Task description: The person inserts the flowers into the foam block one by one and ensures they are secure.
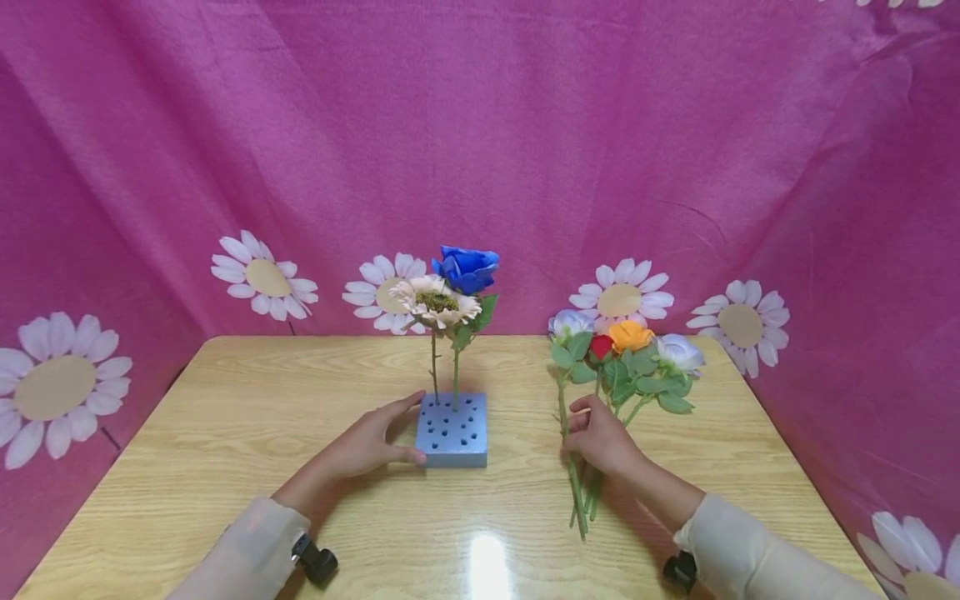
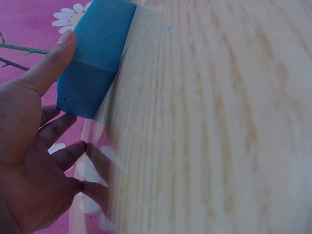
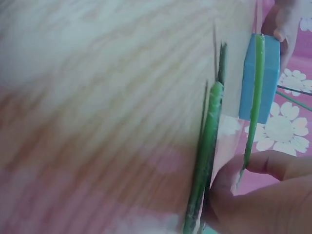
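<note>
A blue foam block (image 1: 450, 458) with rows of holes stands on the table, and my left hand (image 1: 375, 437) grips its left side. Thumb and fingers lie at different corners of it in the left wrist view. Two artificial flowers stand upright in the block: a blue rose (image 1: 467, 270) and a cream gerbera (image 1: 435, 302). To the right, my right hand (image 1: 606, 437) pinches the green stem (image 3: 257, 83) of a pale lavender flower (image 1: 570, 323) between thumb and forefinger. Other stems (image 3: 207, 131) lie beneath this hand.
Beside the lavender flower lie a red rose (image 1: 601, 347), an orange rose (image 1: 630, 335) and a second lavender flower (image 1: 679, 354) with green leaves. Behind the wooden table (image 1: 285, 375) hangs a pink cloth (image 1: 480, 150) printed with white daisies.
</note>
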### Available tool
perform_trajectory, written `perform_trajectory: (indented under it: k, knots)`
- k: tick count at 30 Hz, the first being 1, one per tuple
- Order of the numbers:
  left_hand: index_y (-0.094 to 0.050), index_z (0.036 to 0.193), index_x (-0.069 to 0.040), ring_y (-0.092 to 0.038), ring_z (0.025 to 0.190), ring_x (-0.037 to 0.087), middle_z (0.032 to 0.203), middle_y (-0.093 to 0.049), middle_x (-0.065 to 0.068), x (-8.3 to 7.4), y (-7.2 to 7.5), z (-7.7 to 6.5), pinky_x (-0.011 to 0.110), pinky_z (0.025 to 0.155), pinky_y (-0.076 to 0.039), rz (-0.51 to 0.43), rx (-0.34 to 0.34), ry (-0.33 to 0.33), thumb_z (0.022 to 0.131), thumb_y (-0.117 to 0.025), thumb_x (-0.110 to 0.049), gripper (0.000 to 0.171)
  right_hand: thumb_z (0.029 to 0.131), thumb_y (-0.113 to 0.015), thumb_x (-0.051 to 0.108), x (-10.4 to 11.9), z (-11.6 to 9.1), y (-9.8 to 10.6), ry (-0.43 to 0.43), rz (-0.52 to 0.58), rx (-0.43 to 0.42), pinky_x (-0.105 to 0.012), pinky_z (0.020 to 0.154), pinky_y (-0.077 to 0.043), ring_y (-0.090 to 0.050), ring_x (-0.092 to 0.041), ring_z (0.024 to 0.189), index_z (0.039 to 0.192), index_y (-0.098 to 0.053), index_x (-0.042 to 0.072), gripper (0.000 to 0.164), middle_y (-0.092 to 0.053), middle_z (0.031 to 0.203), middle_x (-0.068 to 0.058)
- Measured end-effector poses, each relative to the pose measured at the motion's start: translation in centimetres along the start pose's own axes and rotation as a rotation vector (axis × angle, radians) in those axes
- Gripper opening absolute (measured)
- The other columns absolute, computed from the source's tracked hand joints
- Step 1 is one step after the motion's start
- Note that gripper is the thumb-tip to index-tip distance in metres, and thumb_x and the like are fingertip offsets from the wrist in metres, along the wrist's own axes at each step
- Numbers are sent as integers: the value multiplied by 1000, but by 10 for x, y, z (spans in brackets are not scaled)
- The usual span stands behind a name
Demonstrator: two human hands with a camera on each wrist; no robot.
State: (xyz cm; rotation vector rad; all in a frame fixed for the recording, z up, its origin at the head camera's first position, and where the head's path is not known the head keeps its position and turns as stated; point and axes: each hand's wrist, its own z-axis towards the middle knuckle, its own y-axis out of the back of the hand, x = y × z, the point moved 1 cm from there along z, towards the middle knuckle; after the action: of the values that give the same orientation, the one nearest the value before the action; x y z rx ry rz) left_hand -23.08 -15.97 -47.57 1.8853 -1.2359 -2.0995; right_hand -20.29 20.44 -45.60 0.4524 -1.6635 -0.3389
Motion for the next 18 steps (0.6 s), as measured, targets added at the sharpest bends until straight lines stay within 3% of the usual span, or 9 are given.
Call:
perform_trajectory:
  k: [6, 10, 13, 18]
  knots:
    - [-26, 165, -14, -25, 155, 37, 164, -39, 12, 0, 0, 0, 64, 123, -18, 3, -4, -1, 82, -87, -37, 105, 87, -67, -4, 3, 1, 6, -36, 157, 63, -32, 60, -57, -62, -17, 71, 133, -38, -15, 55, -65, 107, -25]
    - [-27, 165, -14, -25, 155, 37, 164, -39, 11, 0, 0, 0, 64, 123, -18, 3, -5, -2, 82, -87, -37, 105, 94, -68, 4, 7, 0, 10, -109, 261, 102, -28, 61, -52, -58, -14, 66, 134, -39, -16, 53, -67, 100, -16]
    - [-27, 165, -14, -25, 155, 38, 164, -39, 11, 0, 0, 0, 65, 122, -18, 3, -5, 0, 82, -87, -38, 105, 97, -69, 9, 8, -1, 12, -164, 343, 137, -26, 68, -55, -63, -13, 75, 129, -47, -15, 46, -67, 98, -7]
    - [-26, 165, -14, -23, 156, 37, 165, -38, 10, 0, 0, 0, 64, 123, -18, -2, -3, 7, 81, -87, -41, 107, 97, -70, 5, 7, 0, 13, -189, 483, 211, -23, 76, -58, -70, -11, 90, 120, -57, -14, 33, -71, 110, -7]
